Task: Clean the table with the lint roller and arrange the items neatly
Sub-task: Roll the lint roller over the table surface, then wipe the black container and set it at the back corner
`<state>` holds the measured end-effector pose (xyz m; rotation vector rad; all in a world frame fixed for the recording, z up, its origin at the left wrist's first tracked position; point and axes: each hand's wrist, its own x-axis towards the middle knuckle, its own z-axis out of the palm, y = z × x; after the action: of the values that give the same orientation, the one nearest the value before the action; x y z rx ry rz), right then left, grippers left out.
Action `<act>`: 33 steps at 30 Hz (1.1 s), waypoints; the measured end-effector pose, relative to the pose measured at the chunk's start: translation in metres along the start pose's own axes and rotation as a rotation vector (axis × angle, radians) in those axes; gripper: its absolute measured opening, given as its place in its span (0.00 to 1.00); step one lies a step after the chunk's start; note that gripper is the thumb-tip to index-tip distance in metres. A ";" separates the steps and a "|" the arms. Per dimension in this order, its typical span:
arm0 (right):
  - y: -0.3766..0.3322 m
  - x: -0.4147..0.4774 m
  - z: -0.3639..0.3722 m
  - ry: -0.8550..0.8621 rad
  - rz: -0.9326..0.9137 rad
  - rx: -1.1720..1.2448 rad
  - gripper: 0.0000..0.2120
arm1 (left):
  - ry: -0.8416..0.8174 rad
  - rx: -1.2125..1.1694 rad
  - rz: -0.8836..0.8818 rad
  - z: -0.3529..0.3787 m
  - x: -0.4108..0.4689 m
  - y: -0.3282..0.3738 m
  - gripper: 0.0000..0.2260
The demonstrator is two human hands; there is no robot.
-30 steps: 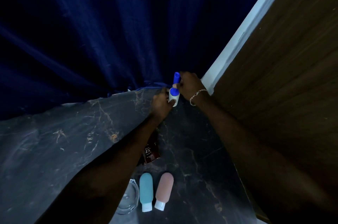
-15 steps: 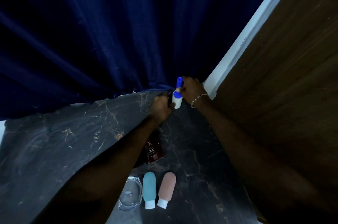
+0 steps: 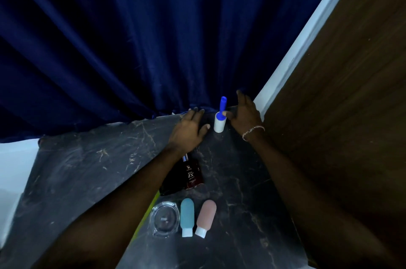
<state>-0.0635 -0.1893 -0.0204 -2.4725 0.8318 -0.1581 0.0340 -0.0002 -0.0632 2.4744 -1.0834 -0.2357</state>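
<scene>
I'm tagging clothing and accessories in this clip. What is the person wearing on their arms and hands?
Both forearms are bare, with no sleeves in view. The right hand has a thin, pale chain bracelet at its wrist. The left hand shows no glove, ring or band.

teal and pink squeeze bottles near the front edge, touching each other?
Apart. The head view shows a strip of dark marble table running the full length between the teal bottle and the pink bottle, narrowest near their white caps.
</scene>
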 end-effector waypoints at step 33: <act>-0.074 -0.163 0.122 -0.472 0.184 0.375 0.11 | 0.024 -0.508 -0.847 -0.001 -0.189 -0.040 0.19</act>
<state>-0.1230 0.0110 -0.0782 -1.9549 0.7364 0.3001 -0.0674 0.1629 -0.0830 2.2842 0.1074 -0.6303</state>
